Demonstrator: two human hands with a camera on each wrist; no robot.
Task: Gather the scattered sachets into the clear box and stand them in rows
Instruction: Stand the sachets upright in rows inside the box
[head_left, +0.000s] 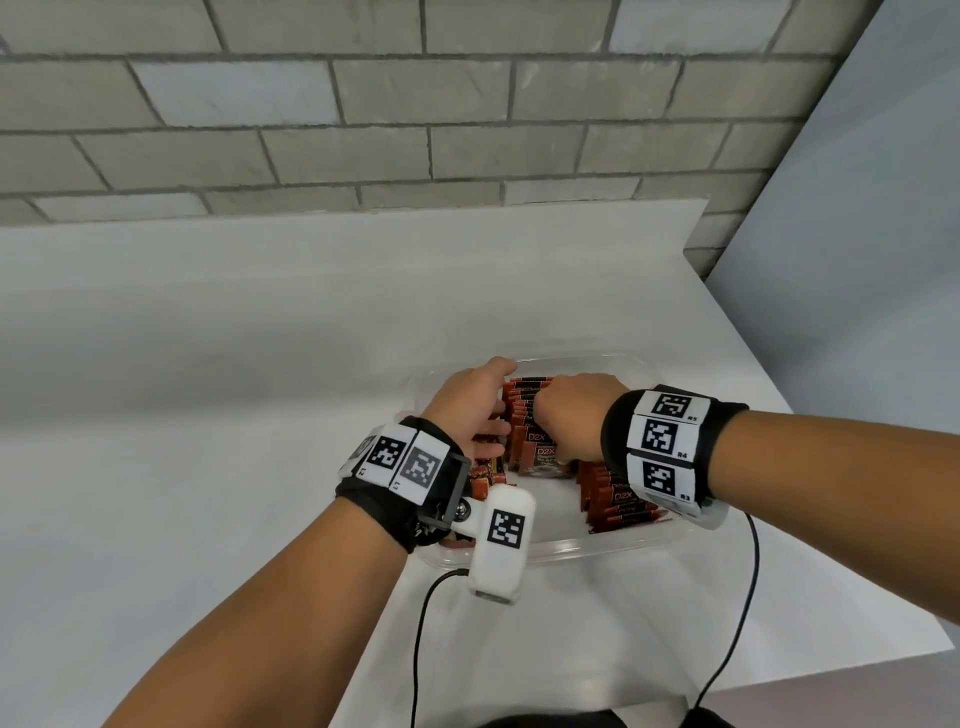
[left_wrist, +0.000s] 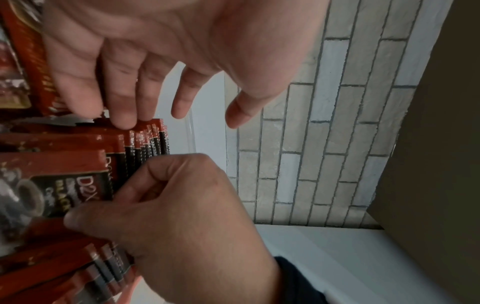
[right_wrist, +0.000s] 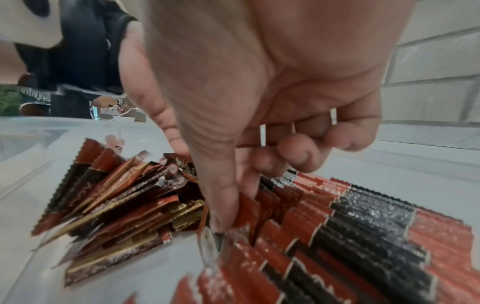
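A clear box (head_left: 571, 548) sits on the white table and holds several red-and-black sachets. The middle row of sachets (head_left: 530, 415) stands on edge, with another row (head_left: 618, 499) at the near right. My left hand (head_left: 478, 405) is inside the box, its straight fingers (left_wrist: 124, 115) touching the tops of the middle row (left_wrist: 145, 139). My right hand (head_left: 571, 421) is beside it, thumb and forefinger (right_wrist: 223, 205) pinching the top of one sachet (right_wrist: 246, 216) in that row. A looser leaning bunch of sachets (right_wrist: 124, 205) lies at the box's left side.
The white table (head_left: 260, 364) runs back to a grey brick wall (head_left: 363, 130); its right edge (head_left: 831, 467) is close to the box. Black cables (head_left: 737, 597) hang from both wrist cameras over the near edge.
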